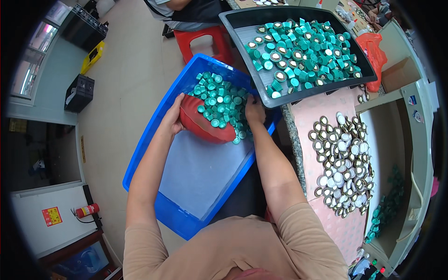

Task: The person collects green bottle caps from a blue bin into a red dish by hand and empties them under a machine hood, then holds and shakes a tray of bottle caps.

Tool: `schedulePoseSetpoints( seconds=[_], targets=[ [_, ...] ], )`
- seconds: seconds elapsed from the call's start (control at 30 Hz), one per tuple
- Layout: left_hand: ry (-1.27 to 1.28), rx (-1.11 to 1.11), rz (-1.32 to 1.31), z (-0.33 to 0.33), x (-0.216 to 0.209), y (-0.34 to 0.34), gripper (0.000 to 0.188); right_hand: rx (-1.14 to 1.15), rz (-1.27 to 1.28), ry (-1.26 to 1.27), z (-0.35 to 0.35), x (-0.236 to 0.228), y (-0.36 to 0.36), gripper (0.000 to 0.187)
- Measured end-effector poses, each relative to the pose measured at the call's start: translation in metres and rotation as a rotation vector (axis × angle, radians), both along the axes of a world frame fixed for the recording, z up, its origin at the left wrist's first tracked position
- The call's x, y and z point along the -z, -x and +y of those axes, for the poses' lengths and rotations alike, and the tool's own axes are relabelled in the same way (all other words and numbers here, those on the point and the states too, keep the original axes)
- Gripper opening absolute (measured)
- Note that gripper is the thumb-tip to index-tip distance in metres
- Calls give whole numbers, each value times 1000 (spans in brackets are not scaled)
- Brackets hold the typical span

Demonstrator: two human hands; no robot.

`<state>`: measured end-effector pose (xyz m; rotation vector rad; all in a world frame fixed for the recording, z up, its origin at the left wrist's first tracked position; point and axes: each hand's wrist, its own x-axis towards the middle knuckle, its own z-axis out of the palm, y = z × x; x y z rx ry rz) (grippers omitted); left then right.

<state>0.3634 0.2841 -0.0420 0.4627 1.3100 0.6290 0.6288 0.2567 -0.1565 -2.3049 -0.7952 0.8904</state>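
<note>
A red, rounded container, bowl-like in shape (201,125), is tilted in the blue plastic bin (144,133). My left hand (175,116) grips its left side, thumb near the rim. Green ribbed caps (217,100) lie heaped in and beyond the container, toward the far end of the bin. My right hand (255,112) is at the right of this heap, beside the bin's right wall. Its fingers are bent down and partly hidden, so I cannot tell whether they hold anything.
A black tray (242,35) of green caps with gold-and-white discs stands beyond the bin, to the right. More round discs (343,163) are piled on the pink-covered table (305,121). A red stool (205,39) and a seated person (196,14) are ahead.
</note>
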Motion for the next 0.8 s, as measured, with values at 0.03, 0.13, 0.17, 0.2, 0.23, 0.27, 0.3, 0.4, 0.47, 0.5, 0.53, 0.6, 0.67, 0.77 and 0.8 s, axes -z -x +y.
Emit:
schedulePoseSetpoints(
  seconds=[0.03,0.13,0.17,0.2,0.23,0.27,0.3,0.4,0.47,0.5,0.53,0.6,0.67,0.77,0.8],
  targets=[
    [-4,-6,7,-2,0,3,68,-32,-28,13,0,-3,7,78],
    [-27,48,15,-1,-2,-8,66,-175,-94,68,10,11,1,81],
    [-38,48,21,-1,-1,-2,66,-227,-121,106,11,10,14,83],
    [-37,73,-10,3,4,-18,66,-216,-131,59,13,27,-2,85],
    [-30,54,-1,0,7,-7,67,-304,-54,68,14,18,15,80],
    [-47,50,-10,-4,11,4,65,-392,23,77,14,9,33,75],
    [-50,34,8,-9,9,15,65,-456,-4,80,11,-7,58,68],
    [-41,-30,-63,-16,11,-15,55,-460,171,-160,3,21,46,53],
    [-219,-130,-183,-26,33,22,51,-561,182,-234,-15,-1,96,47],
    [-224,-169,-223,-38,38,50,48,-694,339,-194,-24,-20,116,45],
    [-182,-131,-326,-37,55,25,47,-767,262,-367,-27,13,93,44],
    [-153,-275,-317,-68,82,87,46,-795,326,-490,-49,-16,130,44],
    [-145,-362,-304,-105,105,130,46,-671,424,-587,-56,-39,124,44],
    [-108,-430,-305,-141,129,156,46,-150,84,-598,-47,-4,61,52],
    [-105,-463,-273,-155,129,177,45,21,290,-594,-47,-15,47,59]
  ],
)
